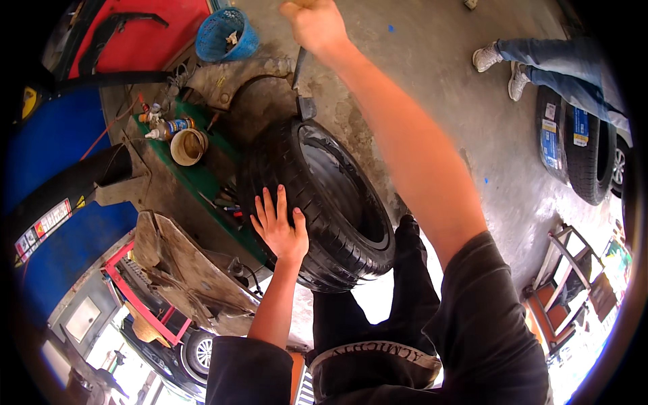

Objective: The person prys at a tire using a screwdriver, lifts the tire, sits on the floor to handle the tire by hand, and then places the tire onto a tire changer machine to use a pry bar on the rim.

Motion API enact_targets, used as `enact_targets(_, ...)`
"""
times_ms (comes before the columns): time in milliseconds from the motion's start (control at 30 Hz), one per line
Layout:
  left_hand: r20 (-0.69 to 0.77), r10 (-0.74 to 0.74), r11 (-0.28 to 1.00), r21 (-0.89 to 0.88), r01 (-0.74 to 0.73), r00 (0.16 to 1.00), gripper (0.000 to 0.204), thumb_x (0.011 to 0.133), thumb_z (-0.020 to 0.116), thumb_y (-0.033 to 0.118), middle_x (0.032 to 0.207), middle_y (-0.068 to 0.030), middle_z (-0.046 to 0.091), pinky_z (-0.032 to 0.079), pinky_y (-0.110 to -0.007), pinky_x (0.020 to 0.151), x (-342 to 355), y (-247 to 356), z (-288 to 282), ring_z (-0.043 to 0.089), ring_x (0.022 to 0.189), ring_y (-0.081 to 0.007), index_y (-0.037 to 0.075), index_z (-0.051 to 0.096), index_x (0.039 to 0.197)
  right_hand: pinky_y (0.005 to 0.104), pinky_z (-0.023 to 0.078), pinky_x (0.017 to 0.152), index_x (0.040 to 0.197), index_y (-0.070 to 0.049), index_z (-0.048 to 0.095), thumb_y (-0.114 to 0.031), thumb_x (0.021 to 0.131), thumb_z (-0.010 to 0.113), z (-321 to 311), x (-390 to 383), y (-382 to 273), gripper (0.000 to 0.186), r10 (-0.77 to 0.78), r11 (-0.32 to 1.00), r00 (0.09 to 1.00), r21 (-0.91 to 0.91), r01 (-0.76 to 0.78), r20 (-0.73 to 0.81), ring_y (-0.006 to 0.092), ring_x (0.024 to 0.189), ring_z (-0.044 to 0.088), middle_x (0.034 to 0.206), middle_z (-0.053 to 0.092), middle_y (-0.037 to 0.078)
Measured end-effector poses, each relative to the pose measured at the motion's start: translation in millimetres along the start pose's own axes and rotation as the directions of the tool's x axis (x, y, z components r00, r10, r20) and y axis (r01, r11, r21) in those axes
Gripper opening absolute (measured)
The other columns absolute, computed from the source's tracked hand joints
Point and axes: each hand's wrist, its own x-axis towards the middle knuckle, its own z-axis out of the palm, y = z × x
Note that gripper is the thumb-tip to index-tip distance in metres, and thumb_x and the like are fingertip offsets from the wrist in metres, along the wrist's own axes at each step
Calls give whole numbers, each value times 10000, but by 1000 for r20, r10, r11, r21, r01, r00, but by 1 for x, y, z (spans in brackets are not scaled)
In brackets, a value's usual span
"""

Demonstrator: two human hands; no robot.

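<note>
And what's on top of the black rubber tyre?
The left hand lies spread on the tyre, over its tread. A dark, block-headed tool in the right hand shows at its far edge; whether it touches, I can't tell. Tread beneath the palm is covered.

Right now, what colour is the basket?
The basket is blue, seen best in the head view.

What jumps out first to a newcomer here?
The big black tire at centre, with the left hand spread on its tread. Then the right hand at the top edge, gripping a dark hammer-like tool. Upper left, a bright blue basket stands out.
</note>
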Motion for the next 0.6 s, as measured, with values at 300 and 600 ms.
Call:
enact_targets(300,-13,7,1000,2,-7,1000,600,953,488,360,1587,-174,399,254,-677,1133,2,-1,4,339,1463,-420,234,459,1539,443,530,789,806,31,706,-288,835,645,1,-11,-20,326,92,990,995,111,-87,-41,365,790,664,799,689,238)
enact_targets(600,2,12,999,42,-12,1000,571,1004,406,401,1594,-172,387,243,-664,1141,1,-1,3,324,1469,-420,213,453,1541,442,529,782,792,29,695,-286,830,646,-12,-21,-39,321,181,983,983,18,-181,8,373,779,655,784,668,253)
